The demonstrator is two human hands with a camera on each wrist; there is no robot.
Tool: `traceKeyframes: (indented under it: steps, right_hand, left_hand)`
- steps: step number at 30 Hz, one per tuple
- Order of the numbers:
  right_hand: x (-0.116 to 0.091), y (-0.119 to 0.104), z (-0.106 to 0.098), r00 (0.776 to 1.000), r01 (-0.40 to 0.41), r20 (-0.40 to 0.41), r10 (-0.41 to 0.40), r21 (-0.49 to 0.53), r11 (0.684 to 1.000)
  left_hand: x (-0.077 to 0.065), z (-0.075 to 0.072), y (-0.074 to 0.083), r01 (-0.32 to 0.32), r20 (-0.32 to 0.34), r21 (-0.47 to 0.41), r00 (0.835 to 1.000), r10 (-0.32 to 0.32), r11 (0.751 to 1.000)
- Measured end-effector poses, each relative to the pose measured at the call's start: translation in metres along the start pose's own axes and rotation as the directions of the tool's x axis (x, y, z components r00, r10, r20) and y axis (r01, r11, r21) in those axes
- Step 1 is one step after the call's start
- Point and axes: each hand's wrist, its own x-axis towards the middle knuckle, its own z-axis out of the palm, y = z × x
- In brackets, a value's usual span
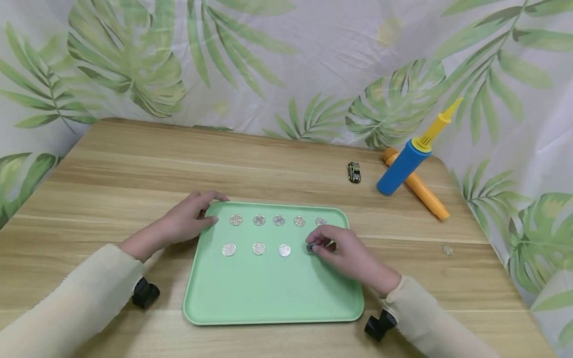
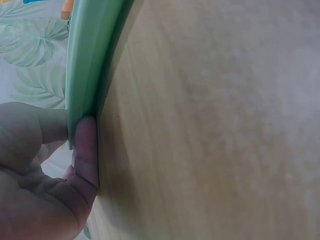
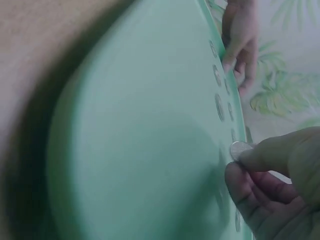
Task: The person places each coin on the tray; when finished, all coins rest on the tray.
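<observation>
A light green tray [image 1: 268, 293] lies on the table. My left hand [image 1: 190, 216] holds the tray's far left corner; in the left wrist view thumb and finger pinch the rim [image 2: 89, 65] from both sides. Over the right part of the tray, my right hand [image 1: 346, 251] pinches a silver coin [image 3: 239, 149] between thumb and fingertips, close above the surface. Several coins [image 1: 259, 220] form a row along the tray's far side. Nearer me is a second row of three coins [image 1: 258, 248], left of the right hand.
One more coin [image 1: 447, 250] lies on the wooden table [image 1: 147, 164] at the right. Beyond the tray are a small toy car [image 1: 354, 172], an upright blue and yellow hand pump [image 1: 403, 168] and an orange stick-like thing [image 1: 427, 196]. A leaf-patterned cloth [image 1: 322, 59] hangs behind.
</observation>
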Motion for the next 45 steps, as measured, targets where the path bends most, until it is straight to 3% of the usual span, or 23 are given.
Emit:
traceKeyframes:
  steps: [6, 18, 30, 39, 45]
  right_hand:
    - [0.006, -0.006, 0.007, 0.999, -0.004, 0.047, 0.005, -0.013, 1.000]
    - [0.012, -0.008, 0.011, 1.000, 0.020, 0.011, -0.019, -0.116, 0.993]
    - [0.009, -0.008, 0.005, 1.000, -0.004, 0.026, 0.006, -0.084, 0.996]
    - [-0.008, 0.004, -0.010, 0.997, -0.037, -0.062, 0.037, -0.011, 0.999]
    - [-0.024, 0.017, -0.028, 0.982, -0.078, -0.174, 0.075, -0.011, 0.997]
  left_hand:
    - [0.000, 0.000, 0.000, -0.004, -0.003, -0.002, 1.000, 0.004, 1.000]
    - [-0.001, 0.000, 0.001, -0.009, -0.007, -0.001, 1.000, 0.009, 1.000]
    - [-0.001, 0.000, 0.001, 0.000, -0.001, -0.004, 1.000, 0.000, 1.000]
    - [0.000, 0.002, 0.003, 0.015, 0.003, -0.013, 1.000, -0.015, 1.000]
    - [0.000, 0.002, 0.002, 0.008, 0.005, -0.006, 1.000, -0.008, 1.000]
